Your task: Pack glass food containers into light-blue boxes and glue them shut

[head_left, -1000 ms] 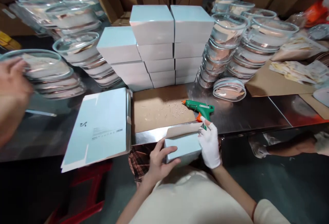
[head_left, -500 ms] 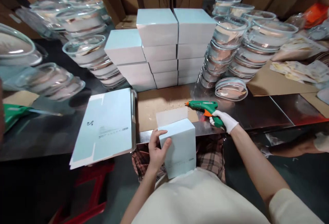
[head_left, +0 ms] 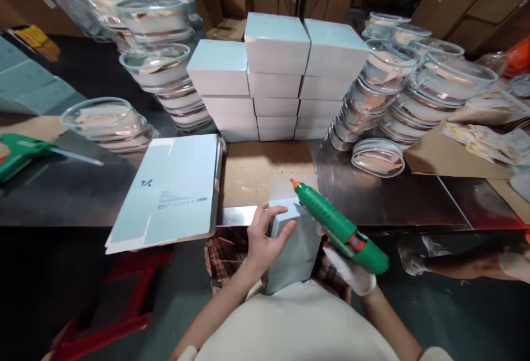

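Observation:
My bare left hand (head_left: 265, 237) grips a small pale-blue box (head_left: 290, 250) that stands upright against my lap at the table's front edge. Its top flap is open toward the table. My right hand (head_left: 351, 272), in a white glove, holds a green glue gun (head_left: 339, 228). The gun's orange nozzle points at the box's open top flap, just above my left fingers.
A stack of flat pale-blue box blanks (head_left: 169, 192) lies left of me. Finished boxes (head_left: 273, 74) are piled at the back, flanked by stacked clear oval containers (head_left: 393, 96). A cardboard sheet (head_left: 256, 173) covers the steel table. Another glue gun (head_left: 20, 151) lies far left.
My right hand lifted the glue gun off the table and brought it over the box. A clear container held at far left is gone from view.

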A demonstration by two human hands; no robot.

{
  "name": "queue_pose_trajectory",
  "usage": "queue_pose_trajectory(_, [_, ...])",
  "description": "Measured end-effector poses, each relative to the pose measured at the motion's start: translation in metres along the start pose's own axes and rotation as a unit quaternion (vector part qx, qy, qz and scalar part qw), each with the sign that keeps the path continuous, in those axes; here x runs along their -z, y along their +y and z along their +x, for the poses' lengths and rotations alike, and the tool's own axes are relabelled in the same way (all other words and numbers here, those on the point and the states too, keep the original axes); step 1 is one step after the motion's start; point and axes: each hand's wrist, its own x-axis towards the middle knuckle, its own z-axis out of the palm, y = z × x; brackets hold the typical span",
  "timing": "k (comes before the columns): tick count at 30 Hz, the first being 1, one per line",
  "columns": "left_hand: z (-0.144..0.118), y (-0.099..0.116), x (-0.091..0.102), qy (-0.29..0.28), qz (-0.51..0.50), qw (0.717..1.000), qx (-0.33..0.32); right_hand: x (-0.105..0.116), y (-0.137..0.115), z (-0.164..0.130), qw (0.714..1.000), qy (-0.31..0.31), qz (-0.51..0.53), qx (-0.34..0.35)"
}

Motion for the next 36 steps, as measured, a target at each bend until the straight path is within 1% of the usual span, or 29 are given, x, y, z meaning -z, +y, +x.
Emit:
queue_pose_trajectory(2, [-0.001, 0.001, -0.001, 0.001, -0.004, 1.000, -0.008, -0.006, -0.004, 0.000, 0.996, -0.011, -0.056, 0.071])
queue_pose_trajectory(4, [-0.003, 0.001, -0.001, 0.001, -0.003, 1.000, -0.012, -0.014, -0.007, 0.003, 0.985, -0.019, -0.109, 0.136])
queue_pose_trajectory(7, [-0.005, 0.000, -0.001, 0.001, 0.007, 1.000, -0.014, -0.023, -0.006, 0.010, 0.971, 0.000, -0.158, 0.181])
queue_pose_trajectory(9, [-0.007, -0.001, 0.000, 0.002, 0.012, 1.000, -0.015, -0.024, 0.001, 0.012, 0.965, 0.016, -0.179, 0.191])
queue_pose_trajectory(11, [-0.008, -0.003, 0.002, 0.008, 0.015, 1.000, -0.010, -0.019, 0.012, 0.012, 0.967, 0.032, -0.181, 0.176])
queue_pose_trajectory(14, [-0.010, -0.007, 0.007, 0.019, 0.016, 1.000, 0.008, -0.001, 0.034, 0.009, 0.978, 0.069, -0.161, 0.115])
queue_pose_trajectory(16, [-0.011, -0.010, 0.010, 0.024, 0.012, 0.999, 0.023, 0.013, 0.047, 0.009, 0.986, 0.106, -0.122, 0.048])
queue_pose_trajectory(18, [-0.012, -0.013, 0.013, 0.025, 0.006, 0.999, 0.036, 0.022, 0.057, 0.013, 0.989, 0.132, -0.048, -0.055])
queue_pose_trajectory(19, [-0.012, -0.014, 0.013, 0.024, 0.003, 0.999, 0.041, 0.024, 0.060, 0.017, 0.985, 0.134, -0.007, -0.106])
queue_pose_trajectory(20, [-0.013, -0.015, 0.014, 0.022, -0.002, 0.999, 0.044, 0.024, 0.062, 0.024, 0.980, 0.127, 0.029, -0.149])
queue_pose_trajectory(21, [-0.013, -0.016, 0.014, 0.021, -0.007, 0.999, 0.046, 0.022, 0.063, 0.032, 0.976, 0.114, 0.056, -0.178])
queue_pose_trajectory(24, [-0.015, -0.016, 0.013, 0.016, -0.023, 0.998, 0.053, 0.014, 0.064, 0.066, 0.967, 0.040, 0.108, -0.226])
queue_pose_trajectory(26, [-0.015, -0.016, 0.014, 0.015, -0.032, 0.998, 0.059, 0.015, 0.065, 0.089, 0.956, -0.011, 0.107, -0.273])
queue_pose_trajectory(28, [-0.015, -0.016, 0.016, 0.019, -0.037, 0.997, 0.063, 0.024, 0.063, 0.105, 0.947, -0.034, 0.077, -0.311])
queue_pose_trajectory(29, [-0.015, -0.017, 0.017, 0.022, -0.039, 0.997, 0.066, 0.029, 0.061, 0.110, 0.947, -0.024, 0.051, -0.315])
queue_pose_trajectory(30, [-0.015, -0.018, 0.018, 0.024, -0.041, 0.996, 0.069, 0.034, 0.058, 0.111, 0.952, 0.004, 0.023, -0.305])
queue_pose_trajectory(32, [-0.016, -0.020, 0.018, 0.025, -0.048, 0.995, 0.079, 0.036, 0.046, 0.107, 0.966, 0.084, -0.020, -0.244])
queue_pose_trajectory(33, [-0.017, -0.021, 0.017, 0.020, -0.054, 0.995, 0.082, 0.032, 0.039, 0.103, 0.973, 0.102, -0.022, -0.204])
queue_pose_trajectory(34, [-0.018, -0.022, 0.016, 0.013, -0.061, 0.995, 0.082, 0.026, 0.032, 0.099, 0.982, 0.090, -0.005, -0.167])
queue_pose_trajectory(35, [-0.019, -0.023, 0.014, 0.006, -0.067, 0.995, 0.077, 0.016, 0.025, 0.096, 0.988, 0.048, 0.032, -0.141])
queue_pose_trajectory(36, [-0.020, -0.023, 0.012, -0.001, -0.073, 0.995, 0.069, 0.006, 0.019, 0.093, 0.988, -0.016, 0.082, -0.132])
